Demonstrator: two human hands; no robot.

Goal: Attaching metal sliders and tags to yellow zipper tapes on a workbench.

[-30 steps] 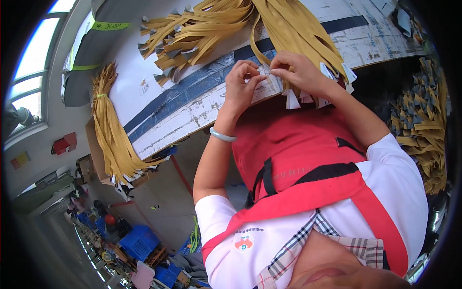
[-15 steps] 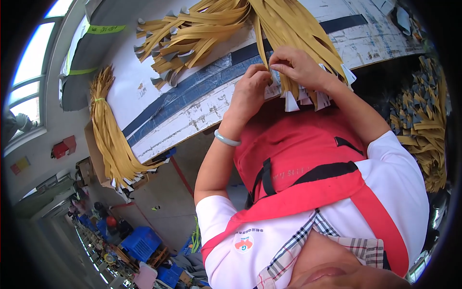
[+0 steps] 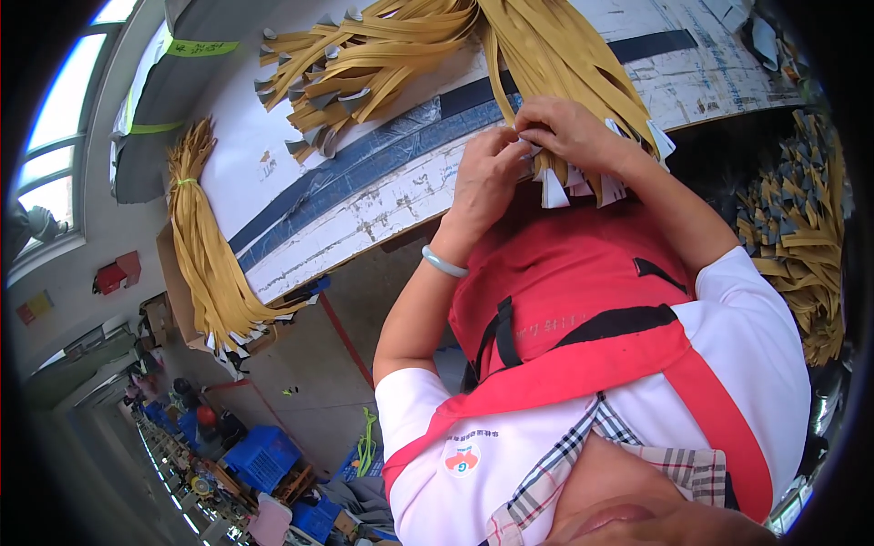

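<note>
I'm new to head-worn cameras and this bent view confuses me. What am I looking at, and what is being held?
There is no machine here: you see a person's own bare hands. The camera sits on the head and looks down, so the person's red apron fills the lower part; its fisheye lens bends straight edges.

The left hand and right hand meet at the near edge of a worktable. Their fingertips are together where a single mustard strip runs down to them, but exactly what they pinch is hidden.

On the table lie a white-ended bunch of strips and a grey-ended pile. At the left, a tied bundle hangs over the edge.
</note>
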